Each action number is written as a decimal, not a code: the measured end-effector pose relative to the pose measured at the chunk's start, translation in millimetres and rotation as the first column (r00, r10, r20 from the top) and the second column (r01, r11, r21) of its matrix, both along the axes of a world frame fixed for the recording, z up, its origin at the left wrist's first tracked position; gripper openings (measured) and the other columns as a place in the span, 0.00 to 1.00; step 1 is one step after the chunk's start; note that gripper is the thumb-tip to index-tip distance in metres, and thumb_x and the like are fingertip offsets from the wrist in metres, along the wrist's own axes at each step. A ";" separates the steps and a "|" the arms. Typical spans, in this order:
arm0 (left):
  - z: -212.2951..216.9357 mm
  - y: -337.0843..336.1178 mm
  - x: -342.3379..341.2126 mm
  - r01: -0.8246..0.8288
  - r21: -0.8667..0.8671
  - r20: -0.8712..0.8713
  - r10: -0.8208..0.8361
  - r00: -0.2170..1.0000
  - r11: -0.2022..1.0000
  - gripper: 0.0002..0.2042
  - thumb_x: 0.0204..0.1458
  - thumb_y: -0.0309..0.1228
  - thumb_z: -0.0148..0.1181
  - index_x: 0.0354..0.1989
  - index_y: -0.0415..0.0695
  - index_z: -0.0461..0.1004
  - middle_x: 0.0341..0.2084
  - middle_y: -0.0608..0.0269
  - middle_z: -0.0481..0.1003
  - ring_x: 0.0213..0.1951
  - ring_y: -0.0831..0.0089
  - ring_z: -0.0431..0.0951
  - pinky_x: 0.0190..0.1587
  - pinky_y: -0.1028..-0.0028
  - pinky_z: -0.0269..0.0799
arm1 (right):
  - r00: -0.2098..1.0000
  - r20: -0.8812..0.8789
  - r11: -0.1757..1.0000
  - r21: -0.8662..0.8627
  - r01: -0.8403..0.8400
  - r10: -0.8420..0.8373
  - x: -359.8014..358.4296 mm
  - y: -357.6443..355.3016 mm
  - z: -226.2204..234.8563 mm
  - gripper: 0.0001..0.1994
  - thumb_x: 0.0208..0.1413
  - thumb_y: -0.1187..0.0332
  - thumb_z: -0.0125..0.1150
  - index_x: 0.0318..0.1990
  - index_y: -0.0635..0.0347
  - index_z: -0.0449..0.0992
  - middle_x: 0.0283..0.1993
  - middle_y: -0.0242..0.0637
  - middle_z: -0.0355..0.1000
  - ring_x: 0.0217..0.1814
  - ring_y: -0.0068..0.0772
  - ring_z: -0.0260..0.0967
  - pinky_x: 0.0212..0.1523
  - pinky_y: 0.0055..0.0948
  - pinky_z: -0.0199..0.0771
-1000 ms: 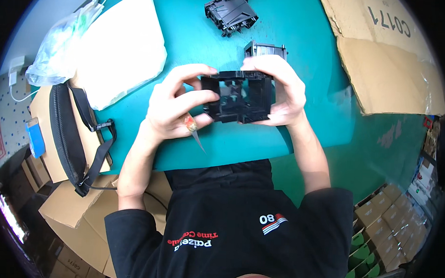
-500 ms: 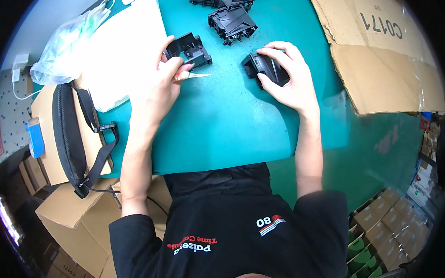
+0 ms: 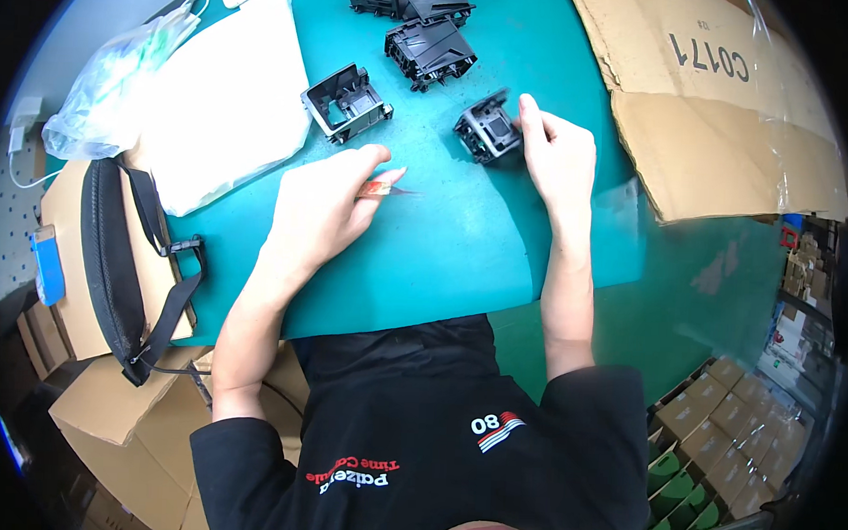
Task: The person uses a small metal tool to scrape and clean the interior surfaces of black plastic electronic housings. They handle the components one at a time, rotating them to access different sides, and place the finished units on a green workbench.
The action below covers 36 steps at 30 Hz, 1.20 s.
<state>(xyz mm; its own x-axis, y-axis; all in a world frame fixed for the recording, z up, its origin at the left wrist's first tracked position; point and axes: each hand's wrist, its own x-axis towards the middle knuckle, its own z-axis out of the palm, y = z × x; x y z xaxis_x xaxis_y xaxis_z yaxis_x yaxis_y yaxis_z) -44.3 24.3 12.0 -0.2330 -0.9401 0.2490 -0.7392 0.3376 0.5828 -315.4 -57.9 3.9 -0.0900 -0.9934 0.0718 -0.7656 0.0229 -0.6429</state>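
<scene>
My left hand [image 3: 328, 201] is closed around a small pointed blade [image 3: 380, 189] with a red-and-white wrapped handle. The blade's tip points to the right, over the green table. Beyond this hand an open, box-like black plastic housing [image 3: 348, 105] lies by itself. My right hand [image 3: 557, 157] grips a second black plastic part [image 3: 489, 129] by its right side, with the part tilted and its framed face showing. Some of the right fingers are hidden behind the hand.
Several more black plastic housings [image 3: 431, 50] sit at the far edge of the green table [image 3: 415, 265]. A white sheet [image 3: 229, 99] and a clear plastic bag [image 3: 112, 91] lie left, near a black strap bag [image 3: 116, 254]. Flattened cardboard [image 3: 718, 135] covers the right.
My left hand has let go of the open housing and drawn back toward me, still holding the blade. My right hand has turned its part, so the framed face now shows.
</scene>
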 end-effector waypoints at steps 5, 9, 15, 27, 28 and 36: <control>7.7 -0.1 -4.6 0.018 -0.013 -0.014 -0.018 1.000 1.000 0.18 0.60 0.34 0.67 0.57 0.43 0.77 0.31 0.56 0.75 0.29 0.58 0.78 0.34 0.62 0.74 | 0.907 -0.017 0.871 -0.272 -0.410 0.422 -22.4 -14.3 17.5 0.31 0.41 0.54 0.83 0.55 0.49 0.82 0.48 0.38 0.76 0.51 0.39 0.74 0.52 0.39 0.75; 9.3 2.8 -6.4 0.033 -0.032 0.078 -0.031 0.997 0.999 0.18 0.61 0.31 0.65 0.60 0.44 0.78 0.28 0.59 0.72 0.27 0.61 0.76 0.32 0.63 0.73 | 0.705 -0.043 0.659 -0.320 -0.681 0.708 -17.7 -17.3 6.1 0.41 0.33 0.56 0.87 0.59 0.56 0.78 0.57 0.41 0.73 0.61 0.44 0.72 0.62 0.40 0.75; 3.5 5.5 -5.6 0.032 -0.195 0.049 -0.022 0.999 0.980 0.15 0.59 0.36 0.68 0.53 0.51 0.83 0.23 0.66 0.67 0.22 0.69 0.72 0.24 0.68 0.70 | 0.641 0.065 0.612 -0.383 -0.692 0.765 21.1 8.9 -1.3 0.35 0.34 0.57 0.88 0.51 0.60 0.79 0.45 0.41 0.73 0.45 0.42 0.76 0.45 0.36 0.79; 15.4 12.2 -6.8 0.014 -0.075 0.144 -0.003 0.990 0.997 0.13 0.57 0.35 0.70 0.51 0.52 0.85 0.22 0.64 0.69 0.22 0.67 0.73 0.26 0.67 0.69 | 0.700 0.038 0.657 -0.385 -0.648 0.713 34.9 19.4 -8.5 0.34 0.34 0.54 0.87 0.50 0.59 0.79 0.47 0.41 0.74 0.45 0.44 0.77 0.43 0.38 0.82; 15.7 12.6 -7.0 0.014 -0.072 0.146 -0.003 0.989 0.997 0.13 0.57 0.35 0.70 0.51 0.52 0.85 0.22 0.64 0.69 0.22 0.67 0.73 0.26 0.67 0.69 | 0.709 0.029 0.663 -0.381 -0.644 0.705 34.5 19.7 -9.4 0.35 0.34 0.54 0.87 0.51 0.58 0.79 0.46 0.40 0.74 0.45 0.44 0.77 0.43 0.38 0.82; 17.8 13.6 -3.7 0.041 -0.047 0.180 -0.032 0.983 0.998 0.13 0.56 0.38 0.70 0.49 0.54 0.85 0.22 0.68 0.69 0.22 0.68 0.75 0.24 0.68 0.71 | 0.674 0.023 0.609 -0.452 -0.652 0.739 35.9 15.9 -14.2 0.33 0.37 0.54 0.86 0.49 0.62 0.78 0.45 0.43 0.78 0.45 0.47 0.78 0.46 0.38 0.81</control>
